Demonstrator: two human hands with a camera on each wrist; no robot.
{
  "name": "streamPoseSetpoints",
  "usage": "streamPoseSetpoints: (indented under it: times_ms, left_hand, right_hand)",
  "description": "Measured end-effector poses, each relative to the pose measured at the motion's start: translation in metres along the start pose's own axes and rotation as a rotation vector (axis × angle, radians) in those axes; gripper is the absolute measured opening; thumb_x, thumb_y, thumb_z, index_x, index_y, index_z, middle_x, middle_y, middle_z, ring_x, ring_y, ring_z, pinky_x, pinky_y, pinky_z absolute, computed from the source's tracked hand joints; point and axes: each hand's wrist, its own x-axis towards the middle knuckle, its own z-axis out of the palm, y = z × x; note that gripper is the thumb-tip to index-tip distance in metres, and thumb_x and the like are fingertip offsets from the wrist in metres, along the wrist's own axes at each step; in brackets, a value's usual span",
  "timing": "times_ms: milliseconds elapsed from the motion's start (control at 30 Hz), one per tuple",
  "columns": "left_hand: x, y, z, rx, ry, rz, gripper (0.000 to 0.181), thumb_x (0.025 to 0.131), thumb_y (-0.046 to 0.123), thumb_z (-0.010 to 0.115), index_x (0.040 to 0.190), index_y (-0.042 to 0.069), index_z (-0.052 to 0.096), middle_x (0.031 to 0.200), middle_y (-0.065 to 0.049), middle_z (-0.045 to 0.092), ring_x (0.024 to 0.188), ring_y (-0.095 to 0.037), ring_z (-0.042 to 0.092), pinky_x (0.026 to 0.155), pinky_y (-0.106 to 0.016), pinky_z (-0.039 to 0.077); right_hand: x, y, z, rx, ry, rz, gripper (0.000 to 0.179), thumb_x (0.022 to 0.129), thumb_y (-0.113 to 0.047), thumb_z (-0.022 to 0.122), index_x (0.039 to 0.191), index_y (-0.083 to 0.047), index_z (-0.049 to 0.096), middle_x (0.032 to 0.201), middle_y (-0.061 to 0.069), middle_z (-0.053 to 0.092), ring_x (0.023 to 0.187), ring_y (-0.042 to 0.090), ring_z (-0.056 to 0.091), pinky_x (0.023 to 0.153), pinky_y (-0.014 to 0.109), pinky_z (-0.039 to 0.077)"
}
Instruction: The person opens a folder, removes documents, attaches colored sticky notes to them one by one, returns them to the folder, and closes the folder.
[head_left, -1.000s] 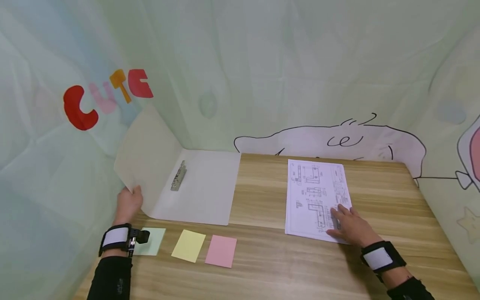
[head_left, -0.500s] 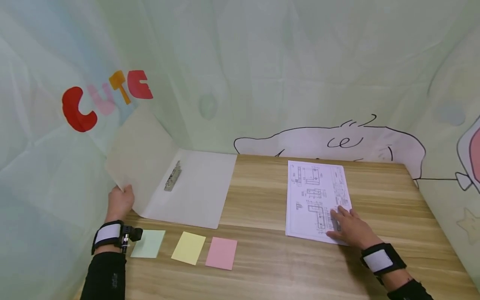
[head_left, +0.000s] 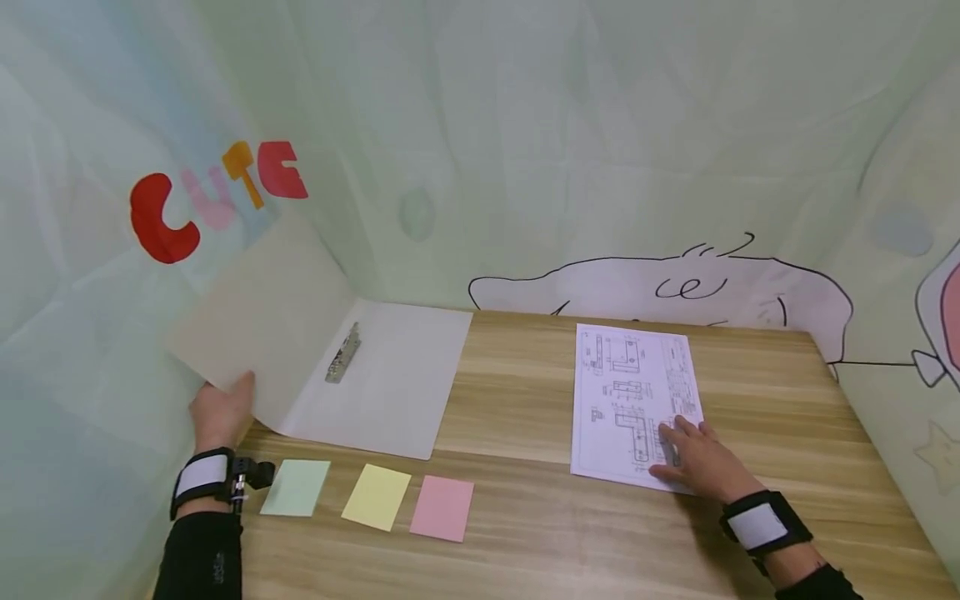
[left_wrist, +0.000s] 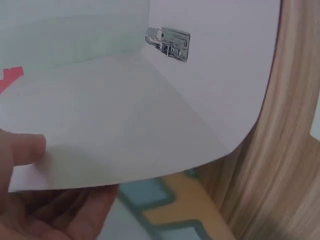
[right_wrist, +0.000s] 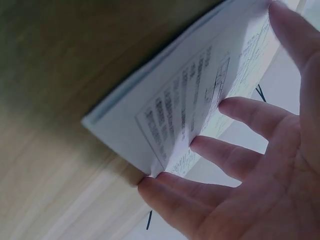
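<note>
A white file folder [head_left: 397, 383] stands opened at the left of the table, a metal clip [head_left: 343, 353] fixed near its spine. My left hand [head_left: 222, 410] pinches the lower edge of its raised cover [head_left: 262, 312], thumb on the inner face and fingers beneath, as the left wrist view shows. At the right lies a stack of paper sheets [head_left: 607, 400] printed with technical drawings. Spread over its lower right corner, my right hand [head_left: 705, 457] rests with fingertips touching the paper [right_wrist: 175, 110].
Green [head_left: 296, 488], yellow [head_left: 377, 497] and pink [head_left: 442, 508] sticky notes lie in a row in front of the folder. Printed fabric [head_left: 525, 150] hangs behind the wooden table [head_left: 540, 533] and along its sides.
My left hand has moved left and slightly down, tilting the cover further outward. The folder has slid a little left. My right hand stays on the sheets.
</note>
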Motion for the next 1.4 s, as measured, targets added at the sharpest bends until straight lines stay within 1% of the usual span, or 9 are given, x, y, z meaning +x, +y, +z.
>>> streamPoseSetpoints:
  times_ms: [100, 233, 400, 500, 600, 700, 900, 1200, 1400]
  left_hand:
    - [-0.005, -0.002, -0.002, 0.079, 0.011, 0.016, 0.065, 0.097, 0.041, 0.036, 0.127, -0.015, 0.044, 0.126, -0.039, 0.045, 0.113, -0.051, 0.044, 0.087, -0.055, 0.039]
    - [-0.017, -0.001, -0.004, 0.276, -0.05, 0.06, 0.066, 0.098, 0.04, 0.032, 0.102, -0.023, 0.053, 0.095, -0.04, 0.056, 0.082, -0.047, 0.055, 0.061, -0.048, 0.045]
    - [-0.041, 0.015, 0.006, 0.502, -0.283, 0.178, 0.062, 0.098, 0.038, 0.036, 0.082, -0.017, 0.06, 0.07, -0.024, 0.057, 0.062, -0.03, 0.053, 0.048, -0.037, 0.041]
    - [-0.06, 0.032, 0.029, 0.511, -0.426, 0.371, 0.046, 0.097, 0.032, 0.045, 0.078, -0.007, 0.06, 0.067, -0.015, 0.056, 0.059, -0.023, 0.051, 0.051, -0.034, 0.039]
    - [-0.081, 0.049, 0.06, 0.471, -0.514, 0.555, 0.028, 0.094, 0.025, 0.056, 0.076, 0.004, 0.061, 0.065, -0.002, 0.054, 0.058, -0.015, 0.047, 0.053, -0.031, 0.039]
    - [-0.103, 0.064, 0.088, 0.446, -0.587, 0.706, 0.015, 0.089, 0.021, 0.065, 0.085, 0.006, 0.066, 0.074, 0.0, 0.061, 0.065, -0.013, 0.052, 0.059, -0.032, 0.045]
    - [-0.14, 0.082, 0.123, 0.503, -0.745, 0.91, 0.036, 0.075, 0.022, 0.079, 0.101, 0.002, 0.065, 0.09, -0.003, 0.061, 0.08, -0.019, 0.056, 0.07, -0.037, 0.047]
    - [-0.171, 0.074, 0.142, 0.696, -0.661, 1.08, 0.05, 0.063, 0.031, 0.087, 0.101, 0.007, 0.066, 0.091, -0.002, 0.058, 0.083, -0.02, 0.052, 0.073, -0.038, 0.045]
    - [-0.174, 0.075, 0.144, 0.72, -0.615, 1.099, 0.046, 0.06, 0.028, 0.088, 0.096, 0.01, 0.066, 0.084, 0.001, 0.054, 0.079, -0.017, 0.048, 0.069, -0.034, 0.041]
  right_hand:
    - [-0.002, -0.002, 0.001, 0.041, -0.004, 0.016, 0.087, 0.067, -0.047, 0.081, 0.128, 0.007, 0.052, 0.133, 0.037, 0.04, 0.123, 0.055, 0.033, 0.1, 0.065, 0.023]
    - [-0.003, -0.004, 0.0, 0.092, -0.017, 0.045, 0.099, 0.059, -0.05, 0.085, 0.132, 0.006, 0.049, 0.136, 0.037, 0.035, 0.123, 0.06, 0.026, 0.096, 0.067, 0.027]
    - [-0.004, -0.004, 0.0, 0.105, -0.014, 0.033, 0.1, 0.058, -0.049, 0.086, 0.133, 0.005, 0.048, 0.137, 0.036, 0.034, 0.123, 0.06, 0.027, 0.094, 0.067, 0.029]
    - [-0.004, -0.004, 0.0, 0.101, -0.017, 0.027, 0.099, 0.058, -0.049, 0.085, 0.132, 0.005, 0.049, 0.137, 0.036, 0.035, 0.123, 0.059, 0.028, 0.094, 0.066, 0.03]
    - [-0.004, -0.003, 0.001, 0.107, -0.018, 0.023, 0.098, 0.059, -0.048, 0.085, 0.132, 0.005, 0.049, 0.137, 0.036, 0.035, 0.124, 0.058, 0.028, 0.095, 0.065, 0.029]
    - [-0.004, -0.002, 0.002, 0.106, -0.018, 0.018, 0.097, 0.059, -0.048, 0.085, 0.132, 0.006, 0.049, 0.137, 0.036, 0.035, 0.124, 0.058, 0.028, 0.095, 0.065, 0.029]
    - [-0.003, -0.002, 0.001, 0.094, -0.021, 0.015, 0.095, 0.06, -0.047, 0.085, 0.131, 0.006, 0.05, 0.137, 0.036, 0.036, 0.124, 0.058, 0.029, 0.095, 0.065, 0.03]
    - [-0.002, -0.004, 0.003, 0.095, -0.054, -0.001, 0.087, 0.062, -0.044, 0.086, 0.128, 0.003, 0.055, 0.137, 0.033, 0.038, 0.125, 0.056, 0.029, 0.098, 0.064, 0.028]
    - [-0.003, -0.002, 0.002, 0.078, -0.026, -0.049, 0.083, 0.062, -0.043, 0.085, 0.126, 0.002, 0.056, 0.136, 0.031, 0.041, 0.124, 0.056, 0.031, 0.097, 0.063, 0.03]
